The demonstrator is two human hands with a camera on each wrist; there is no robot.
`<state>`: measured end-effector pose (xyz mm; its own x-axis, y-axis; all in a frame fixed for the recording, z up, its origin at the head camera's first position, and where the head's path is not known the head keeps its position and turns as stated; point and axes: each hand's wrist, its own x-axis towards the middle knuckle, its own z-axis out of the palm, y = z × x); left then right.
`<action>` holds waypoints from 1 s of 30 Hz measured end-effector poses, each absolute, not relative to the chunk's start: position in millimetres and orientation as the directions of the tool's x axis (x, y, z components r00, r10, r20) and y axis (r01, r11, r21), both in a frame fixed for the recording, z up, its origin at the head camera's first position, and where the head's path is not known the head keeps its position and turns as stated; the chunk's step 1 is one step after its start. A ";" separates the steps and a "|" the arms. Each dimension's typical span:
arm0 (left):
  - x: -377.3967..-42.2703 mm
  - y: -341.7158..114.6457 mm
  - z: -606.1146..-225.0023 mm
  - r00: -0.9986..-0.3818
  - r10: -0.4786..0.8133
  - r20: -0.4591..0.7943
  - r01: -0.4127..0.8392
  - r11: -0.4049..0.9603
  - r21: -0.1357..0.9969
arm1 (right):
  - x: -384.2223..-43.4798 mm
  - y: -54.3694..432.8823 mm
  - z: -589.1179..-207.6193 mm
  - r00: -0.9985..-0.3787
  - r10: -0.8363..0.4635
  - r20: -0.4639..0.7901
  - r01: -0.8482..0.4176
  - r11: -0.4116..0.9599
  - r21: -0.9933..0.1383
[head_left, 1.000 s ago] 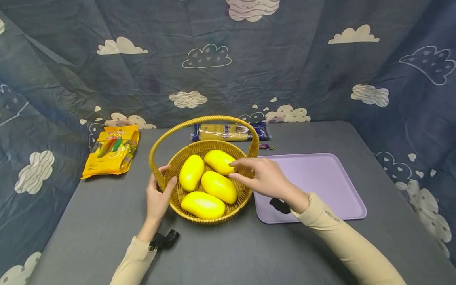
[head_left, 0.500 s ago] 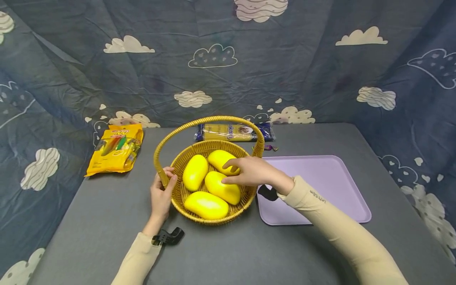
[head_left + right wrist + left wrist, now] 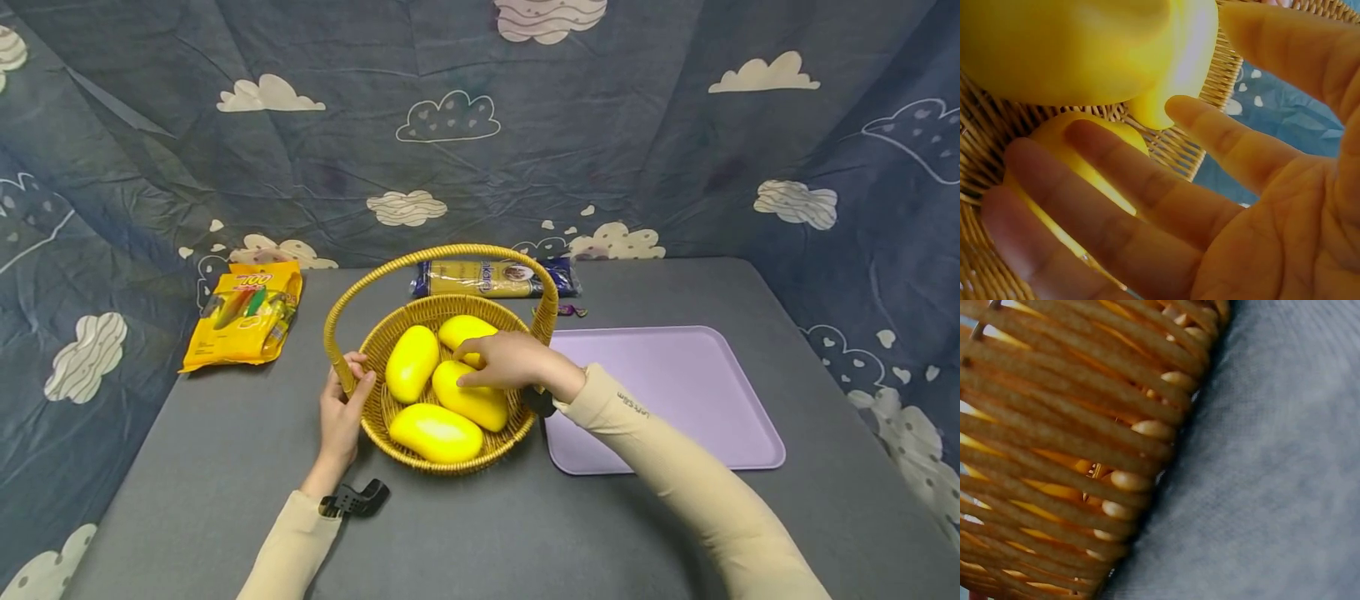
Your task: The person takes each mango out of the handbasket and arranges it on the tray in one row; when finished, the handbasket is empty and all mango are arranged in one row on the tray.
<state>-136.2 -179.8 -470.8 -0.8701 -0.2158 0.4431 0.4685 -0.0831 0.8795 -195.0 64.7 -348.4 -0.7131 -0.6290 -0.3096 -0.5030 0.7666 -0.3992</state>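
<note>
A golden wicker basket (image 3: 457, 468) with an arched handle stands mid-table and holds several yellow mangoes. My left hand (image 3: 342, 417) holds the left rim by the handle's foot, thumb inside and fingers outside. The left wrist view shows only the woven side of the basket (image 3: 1066, 425) and grey cloth. Inside the basket, my right hand (image 3: 513, 360) reaches over the far mango (image 3: 459, 327) and the middle mango (image 3: 468, 404). Its fingers are spread and slightly bent; in the right wrist view they overlap one mango (image 3: 1072, 140), with a large mango (image 3: 1085, 50) beyond the thumb side.
A lilac tray (image 3: 660, 400) lies right of the basket, under the right forearm. Behind the basket lie a blue-and-yellow plastic packet (image 3: 487, 279) and a small purple wrapped candy (image 3: 568, 311). A yellow snack bag (image 3: 243, 317) rests at the back left.
My right hand has moved left and deeper into the basket, over the far and middle mangoes. The left hand keeps its hold on the rim; the whole view shifted slightly.
</note>
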 end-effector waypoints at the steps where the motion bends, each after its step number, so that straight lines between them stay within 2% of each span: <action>1: -136.3 -179.5 -470.4 -0.870 -0.215 0.444 0.469 -0.081 0.880 | -195.9 63.5 -349.5 -0.715 -0.626 -0.312 -0.502 0.770 -0.394; 6: -137.4 -178.4 -468.9 -0.872 -0.203 0.446 0.468 -0.078 0.880 | -200.8 59.6 -354.1 -0.713 -0.606 -0.354 -0.468 0.786 -0.403; 16: -138.6 -179.0 -470.0 -0.865 -0.191 0.464 0.485 -0.080 0.871 | -205.3 55.3 -358.8 -0.670 -0.610 -0.423 -0.437 0.785 -0.439; 30: -135.7 -180.5 -472.2 -0.867 -0.193 0.460 0.483 -0.101 0.870 | -206.7 50.9 -369.5 -0.638 -0.662 -0.395 -0.425 0.729 -0.536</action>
<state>-135.7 -180.5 -472.2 -0.8669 -0.1930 0.4596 0.4834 -0.1005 0.8696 -206.7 50.9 -369.5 -0.6375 -0.6617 -0.3947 -0.4250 0.7293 -0.5362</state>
